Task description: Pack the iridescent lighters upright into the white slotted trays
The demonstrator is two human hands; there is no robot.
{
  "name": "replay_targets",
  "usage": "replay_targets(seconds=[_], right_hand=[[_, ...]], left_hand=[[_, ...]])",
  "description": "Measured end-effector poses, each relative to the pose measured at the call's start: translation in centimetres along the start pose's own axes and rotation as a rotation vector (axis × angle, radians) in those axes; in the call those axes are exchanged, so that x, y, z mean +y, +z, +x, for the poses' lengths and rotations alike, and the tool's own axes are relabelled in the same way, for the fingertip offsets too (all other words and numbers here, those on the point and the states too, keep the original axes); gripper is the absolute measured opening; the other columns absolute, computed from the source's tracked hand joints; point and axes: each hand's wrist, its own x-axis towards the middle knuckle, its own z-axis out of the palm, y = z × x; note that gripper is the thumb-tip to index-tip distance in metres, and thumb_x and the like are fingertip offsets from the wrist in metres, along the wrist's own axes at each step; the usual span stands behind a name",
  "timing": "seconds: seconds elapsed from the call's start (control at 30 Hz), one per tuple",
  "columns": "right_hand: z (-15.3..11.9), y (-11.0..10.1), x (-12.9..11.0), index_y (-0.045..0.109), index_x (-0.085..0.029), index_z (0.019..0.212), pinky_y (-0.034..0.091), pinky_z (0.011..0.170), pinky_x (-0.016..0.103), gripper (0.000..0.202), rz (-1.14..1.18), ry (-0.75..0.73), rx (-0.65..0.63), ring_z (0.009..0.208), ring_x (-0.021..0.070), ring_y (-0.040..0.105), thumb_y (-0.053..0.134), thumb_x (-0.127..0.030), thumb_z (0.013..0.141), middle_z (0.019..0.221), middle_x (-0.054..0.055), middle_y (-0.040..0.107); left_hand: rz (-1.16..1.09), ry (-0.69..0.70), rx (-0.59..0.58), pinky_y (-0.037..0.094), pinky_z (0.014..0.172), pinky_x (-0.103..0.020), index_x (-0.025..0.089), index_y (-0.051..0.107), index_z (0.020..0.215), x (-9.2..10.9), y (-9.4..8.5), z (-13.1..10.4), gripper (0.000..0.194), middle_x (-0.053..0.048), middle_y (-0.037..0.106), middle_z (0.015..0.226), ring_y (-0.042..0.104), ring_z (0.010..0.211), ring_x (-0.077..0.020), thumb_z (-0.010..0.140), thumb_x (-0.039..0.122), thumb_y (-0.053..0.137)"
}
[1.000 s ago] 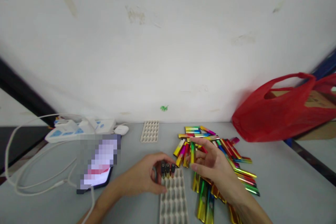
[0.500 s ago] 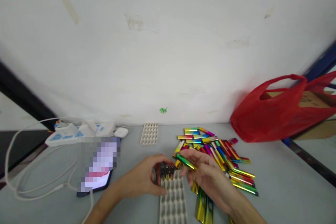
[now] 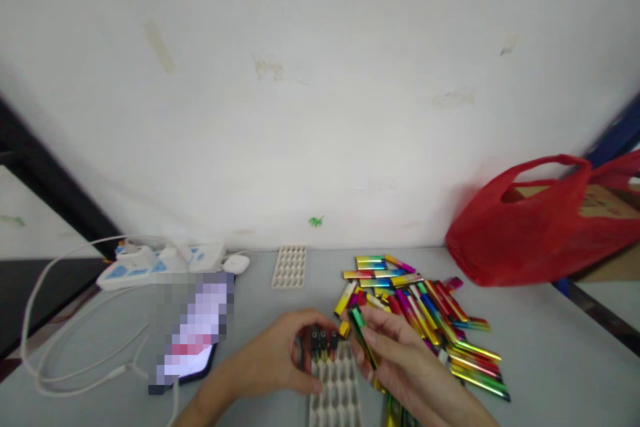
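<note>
My right hand [image 3: 395,353] grips a shiny green-and-gold stick [image 3: 361,328] between thumb and fingers, tilted above the right edge of a pale tray with rows of small hollows [image 3: 335,390]. My left hand [image 3: 280,353] is curled round the tray's far left corner, its thumb on the tray's left edge. Several sticks with black ends [image 3: 323,339] stand in the tray's far row, beside my left fingers. To the right lies a loose pile of shiny coloured sticks [image 3: 425,307], partly hidden behind my right hand. What kind of sticks they are, I cannot tell.
A second pale tray [image 3: 290,267] lies near the wall. On the left are a phone [image 3: 200,353] with a blurred screen, a white power strip [image 3: 165,265] and loose white cables [image 3: 95,380]. A red bag [image 3: 520,233] with a cardboard box stands at the right.
My right hand has turned the green-and-gold stick from nearly level to a steeper tilt. My left hand stays at the tray. The whole view has shifted slightly.
</note>
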Motion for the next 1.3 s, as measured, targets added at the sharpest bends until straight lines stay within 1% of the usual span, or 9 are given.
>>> replay_targets(seconds=[0.1,0.17,0.27,0.4,0.5,0.63,0.77,1.0,1.3], right_hand=[[0.2,-0.3,0.3,0.079,-0.020,0.110,0.044,0.054,0.022,0.036,0.020,0.021,-0.012,0.064,0.0107,0.061,0.098,-0.039,0.087,0.097,0.002,0.073],[0.1,-0.3,0.2,0.076,-0.021,0.111,0.034,0.048,0.021,0.026,0.057,0.040,-0.040,0.055,0.0086,0.049,0.091,-0.034,0.093,0.087,-0.001,0.069],[0.1,-0.2,-0.2,0.073,-0.019,0.101,0.025,0.047,0.020,0.023,0.168,0.078,-0.103,0.051,0.0084,0.029,0.087,-0.035,0.091,0.062,-0.009,0.045],[0.1,0.3,-0.3,0.059,-0.020,0.071,0.021,0.047,0.021,0.055,0.187,0.148,-0.184,0.051,0.0081,0.023,0.079,-0.064,0.097,0.057,-0.010,0.032],[0.3,0.7,0.2,0.048,-0.023,0.062,0.017,0.043,0.022,0.068,0.161,0.181,-0.219,0.045,0.0073,0.017,0.074,-0.074,0.098,0.050,-0.011,0.028],[0.5,0.9,1.3,0.048,-0.023,0.063,0.018,0.041,0.021,0.069,0.134,0.215,-0.194,0.043,0.0063,0.019,0.078,-0.078,0.092,0.050,-0.011,0.031],[1.0,0.5,2.1,0.052,-0.022,0.067,0.014,0.040,0.019,0.068,0.121,0.252,-0.163,0.042,0.0054,0.017,0.082,-0.081,0.085,0.051,-0.012,0.030],[1.2,0.4,2.5,0.039,-0.024,0.057,0.006,0.035,0.019,0.077,0.133,0.272,-0.166,0.038,0.0033,0.011,0.080,-0.084,0.084,0.046,-0.013,0.025],[1.2,0.3,2.2,0.040,-0.023,0.059,0.013,0.035,0.017,0.074,0.245,0.193,-0.209,0.038,0.0021,0.014,0.083,-0.077,0.088,0.048,-0.013,0.027]], left_hand=[[0.001,-0.007,0.000,0.052,0.074,-0.029,0.028,0.073,0.138,-0.1,0.0,0.0,0.084,-0.004,0.076,0.123,0.066,0.088,-0.0207,0.062,0.038,0.105],[0.007,-0.021,-0.009,0.053,0.074,-0.029,0.028,0.074,0.137,0.1,0.0,0.0,0.081,-0.003,0.077,0.123,0.066,0.086,-0.0197,0.063,0.034,0.104],[-0.004,-0.046,-0.030,0.053,0.072,-0.028,0.028,0.073,0.138,0.4,-0.1,0.0,0.078,-0.002,0.078,0.121,0.066,0.081,-0.0173,0.065,0.027,0.101],[0.006,-0.035,-0.034,0.051,0.070,-0.026,0.026,0.075,0.136,0.6,-0.1,0.1,0.077,-0.003,0.079,0.121,0.065,0.079,-0.0160,0.064,0.025,0.102],[0.016,0.002,-0.030,0.053,0.073,-0.026,0.025,0.076,0.134,0.5,-0.2,0.3,0.075,-0.004,0.079,0.124,0.067,0.085,-0.0179,0.065,0.026,0.103],[0.061,0.053,-0.015,0.057,0.084,-0.029,0.025,0.078,0.132,0.2,-0.4,0.3,0.072,-0.004,0.079,0.129,0.071,0.104,-0.0249,0.065,0.027,0.105],[0.055,0.052,-0.009,0.057,0.083,-0.029,0.026,0.076,0.137,-0.3,-0.4,0.3,0.076,-0.004,0.079,0.130,0.071,0.106,-0.0255,0.066,0.026,0.104],[0.010,0.090,-0.011,0.058,0.091,-0.034,0.027,0.072,0.141,-0.2,0.0,0.5,0.080,-0.004,0.079,0.132,0.072,0.115,-0.0289,0.068,0.024,0.103],[-0.082,0.074,-0.034,0.055,0.075,-0.028,0.025,0.068,0.143,-0.1,0.3,0.4,0.084,-0.006,0.076,0.129,0.071,0.099,-0.0229,0.068,0.027,0.105]])
